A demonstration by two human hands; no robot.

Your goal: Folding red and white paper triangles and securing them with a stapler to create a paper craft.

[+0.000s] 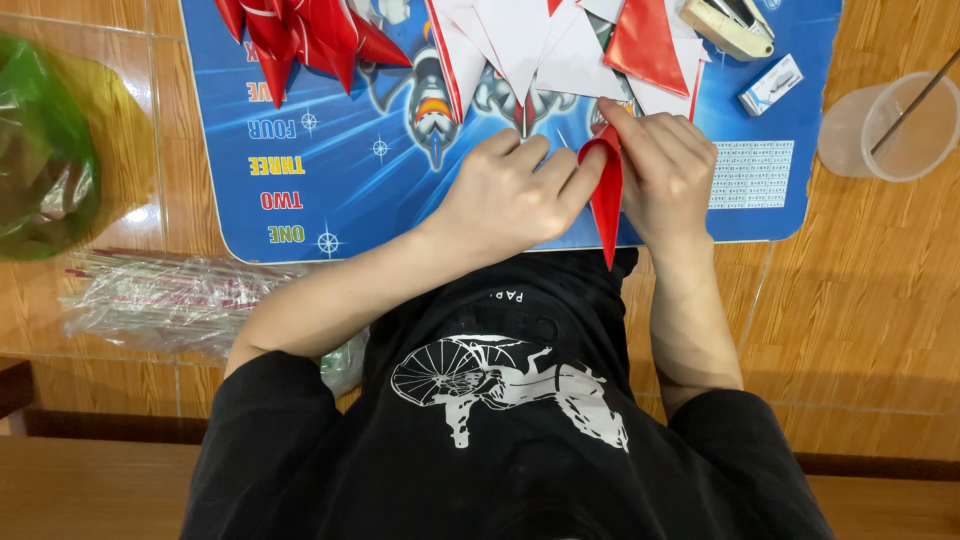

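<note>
A red paper triangle [607,200], folded and pointing down toward me, is pinched between both hands at the near edge of a blue printed mat [350,170]. My left hand [510,190] grips its left side with the fingertips. My right hand [665,170] holds the right side, with the fingers curled over its top fold. Just beyond my hands lie several white and red paper triangles [560,50]. A bundle of folded red pieces [300,40] lies at the mat's far left.
A stapler [725,25] and a small staple box [770,85] sit at the mat's far right. A clear plastic cup [890,125] with a stick stands to the right. A green bag [45,150] and a packet of straws [160,295] lie left.
</note>
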